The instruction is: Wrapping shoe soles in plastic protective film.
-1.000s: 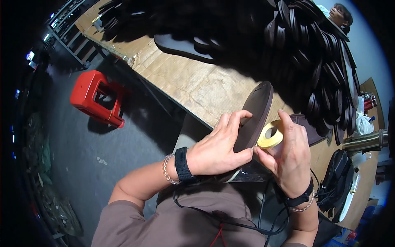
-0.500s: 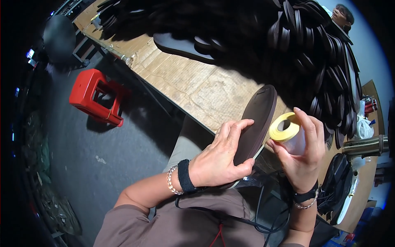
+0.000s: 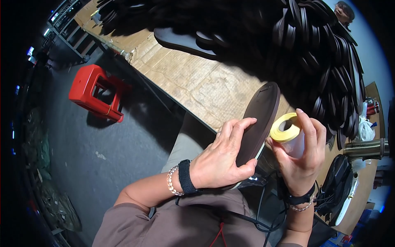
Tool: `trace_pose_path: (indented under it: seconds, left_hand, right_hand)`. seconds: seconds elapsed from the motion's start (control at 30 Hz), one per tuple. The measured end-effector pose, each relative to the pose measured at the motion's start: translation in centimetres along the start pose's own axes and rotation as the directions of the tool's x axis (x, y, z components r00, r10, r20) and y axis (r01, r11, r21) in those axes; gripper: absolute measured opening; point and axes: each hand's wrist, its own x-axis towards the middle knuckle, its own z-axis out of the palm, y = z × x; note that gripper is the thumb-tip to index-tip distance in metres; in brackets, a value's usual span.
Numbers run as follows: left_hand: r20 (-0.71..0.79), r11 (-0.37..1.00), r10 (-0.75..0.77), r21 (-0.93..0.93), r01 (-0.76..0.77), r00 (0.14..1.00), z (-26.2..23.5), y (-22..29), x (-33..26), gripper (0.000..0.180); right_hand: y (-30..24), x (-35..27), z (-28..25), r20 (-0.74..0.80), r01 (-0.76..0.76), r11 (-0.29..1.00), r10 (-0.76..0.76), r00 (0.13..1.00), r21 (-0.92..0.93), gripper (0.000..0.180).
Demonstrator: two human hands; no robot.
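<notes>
My left hand [image 3: 218,158] grips a dark brown shoe sole [image 3: 262,107], its thumb on the near side and its fingers laid over the flat face. The sole stands tilted on edge, long end pointing away from me, with a pale strip along its lower right edge. Just right of it, my right hand [image 3: 302,158] holds a roll of yellow tape or labels [image 3: 280,134] between thumb and fingers. The roll's open core faces up, and its lower side looks whitish. Roll and sole are close together; whether they touch is hard to tell.
A large heap of dark soles [image 3: 230,24] covers the far side of the cardboard-topped table [image 3: 193,82]. At right are a metal cylinder [image 3: 364,148] and a black bag [image 3: 335,181]. A red stool [image 3: 92,92] stands on the floor at left. Cables hang near my lap.
Both hands, with the sole and the roll, have shifted very slightly right. A dark blurred shape at the upper left is gone from view.
</notes>
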Motion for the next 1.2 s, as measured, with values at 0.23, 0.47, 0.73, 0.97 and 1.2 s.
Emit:
trace_pose_path:
  seconds: [0.23, 0.47, 0.73, 0.97, 1.2]
  left_hand:
    - [-0.003, 1.000, -0.005, 0.007, 0.005, 1.000, 0.0, 0.1, 0.0, 0.085]
    - [0.049, 1.000, -0.005, 0.002, 0.005, 0.999, -0.8, 0.2, 0.7, 0.083]
    - [0.252, 0.990, -0.143, 0.052, 0.135, 0.957, -3.7, 1.5, 3.1, 0.070]
    - [0.261, 0.974, -0.223, 0.107, 0.201, 0.939, -4.4, 1.7, 5.6, 0.079]
    - [0.255, 0.999, 0.033, -0.003, -0.034, 0.966, -3.1, -0.7, 5.8, 0.104]
  right_hand:
    - [-0.6, -0.2, 0.2, -0.014, -0.040, 0.999, 0.039, 0.999, -0.028, 0.075]
    - [-0.9, -0.1, -0.2, 0.023, -0.069, 0.993, 0.072, 0.997, -0.096, 0.075]
    - [-0.7, 0.1, -0.3, 0.058, -0.049, 0.996, 0.054, 0.997, -0.079, 0.074]
    - [0.0, 0.3, 0.1, 0.071, 0.038, 0.996, -0.033, 0.997, -0.075, 0.079]
    - [0.9, 1.3, -0.6, 0.150, 0.065, 0.997, -0.069, 0.986, 0.032, 0.074]
